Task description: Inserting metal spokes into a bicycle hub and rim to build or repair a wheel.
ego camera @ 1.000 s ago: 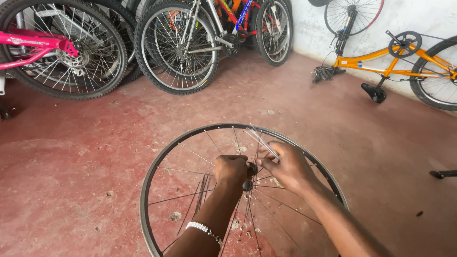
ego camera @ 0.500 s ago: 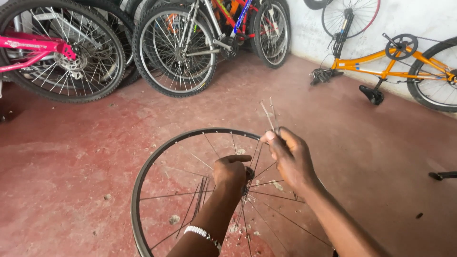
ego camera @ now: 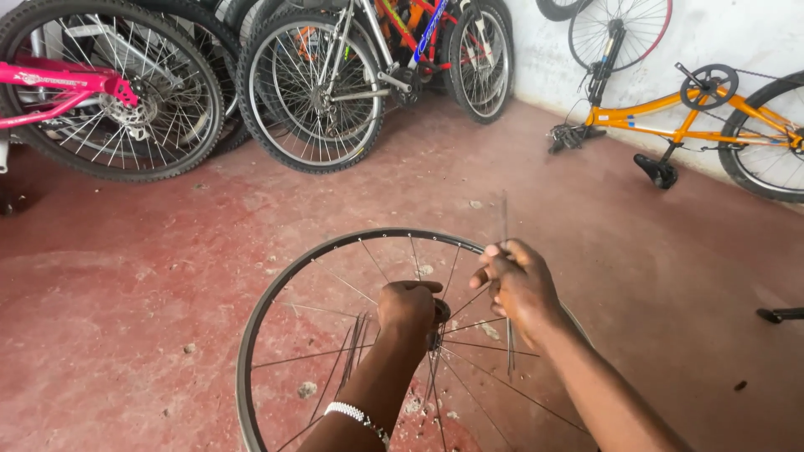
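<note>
- While the left hand (ego camera: 408, 308) is closed in a fist around the hub (ego camera: 439, 322) of the bare wheel rim (ego camera: 276, 289), which stands on the red floor (ego camera: 151, 276), the right hand (ego camera: 519, 285) pinches a loose spoke (ego camera: 505, 226) upright, fingers curled shut.
- The thin spoke could bend or slip from the pinch if pushed at an angle.
- Several unattached spokes (ego camera: 356, 343) hang by the hub; they could tangle or snag.
- Released, the rim would likely tip over.

left hand (ego camera: 408, 308) grips wheel (ego camera: 276, 301) middle | right hand (ego camera: 519, 285) pinches thin spoke (ego camera: 504, 219) | red floor (ego camera: 126, 318)
</note>
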